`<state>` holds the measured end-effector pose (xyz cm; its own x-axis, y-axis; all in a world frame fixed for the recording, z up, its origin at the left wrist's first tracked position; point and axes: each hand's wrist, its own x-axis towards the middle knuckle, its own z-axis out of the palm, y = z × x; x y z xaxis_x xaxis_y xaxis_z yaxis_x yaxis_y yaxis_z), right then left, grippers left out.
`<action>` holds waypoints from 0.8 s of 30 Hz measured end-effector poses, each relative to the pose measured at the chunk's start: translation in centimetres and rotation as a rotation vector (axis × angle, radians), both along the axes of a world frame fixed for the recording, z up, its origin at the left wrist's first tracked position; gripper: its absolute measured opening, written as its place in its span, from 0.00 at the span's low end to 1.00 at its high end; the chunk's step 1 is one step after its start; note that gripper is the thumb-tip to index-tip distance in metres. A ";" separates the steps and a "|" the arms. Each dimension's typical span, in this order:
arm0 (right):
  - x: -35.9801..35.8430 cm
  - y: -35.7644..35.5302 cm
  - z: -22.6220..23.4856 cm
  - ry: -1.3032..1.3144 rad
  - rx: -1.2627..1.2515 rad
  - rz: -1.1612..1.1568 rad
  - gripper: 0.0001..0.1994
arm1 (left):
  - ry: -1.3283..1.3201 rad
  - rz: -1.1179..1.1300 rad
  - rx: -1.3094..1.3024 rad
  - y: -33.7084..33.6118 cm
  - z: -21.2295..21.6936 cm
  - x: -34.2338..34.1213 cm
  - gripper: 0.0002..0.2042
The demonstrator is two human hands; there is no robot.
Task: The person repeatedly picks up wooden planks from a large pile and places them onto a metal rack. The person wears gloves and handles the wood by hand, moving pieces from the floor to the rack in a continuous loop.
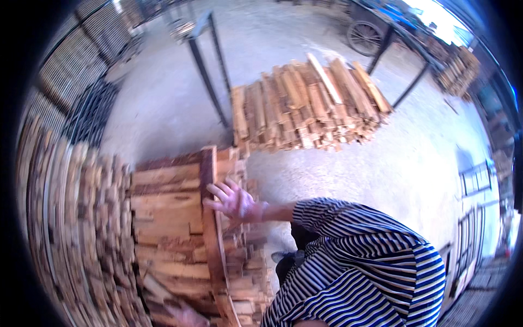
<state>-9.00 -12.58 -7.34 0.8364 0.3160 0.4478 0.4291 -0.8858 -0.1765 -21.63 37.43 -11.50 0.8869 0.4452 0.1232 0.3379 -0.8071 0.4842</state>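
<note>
My right hand (233, 199) is laid on a long reddish-brown wooden strip (211, 229), fingers spread, with what looks like a thin pale glove over it. The strip runs along the near side of a stack of wooden boards (166, 215), which lie in rows with uneven ends. Low in the picture, my left hand (187, 315) is smeared by motion over the same stack. Beside it lies a short, paler piece of wood (156, 288), also blurred; whether the hand grips it cannot be made out.
Tall piles of wood strips (76, 229) line the left side. Ahead stands another stack of loose boards (305, 103) between dark metal posts (210, 76). A cart wheel (365, 38) shows at the back. Dark metal frames (471, 234) stand at right on the concrete floor (403, 169).
</note>
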 end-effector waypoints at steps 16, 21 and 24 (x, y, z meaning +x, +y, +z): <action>0.5 -55.9 -9.9 0.471 0.332 -1.361 0.43 | 0.421 -0.811 -0.709 -69.6 -6.3 20.2 0.33; 7.1 -68.4 -11.3 0.364 0.277 -1.379 0.42 | 0.559 -0.777 -0.791 -81.9 -9.9 23.0 0.34; 6.8 -72.1 -11.4 0.622 0.385 -1.283 0.40 | 0.649 -0.761 -0.787 -85.6 -10.9 22.3 0.34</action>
<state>-2.19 -84.69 -18.76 0.5308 -0.8243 -0.1972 -0.8254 -0.4499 -0.3412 0.64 -48.16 -22.38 0.7476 -0.4456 -0.4925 0.2714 -0.4718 0.8389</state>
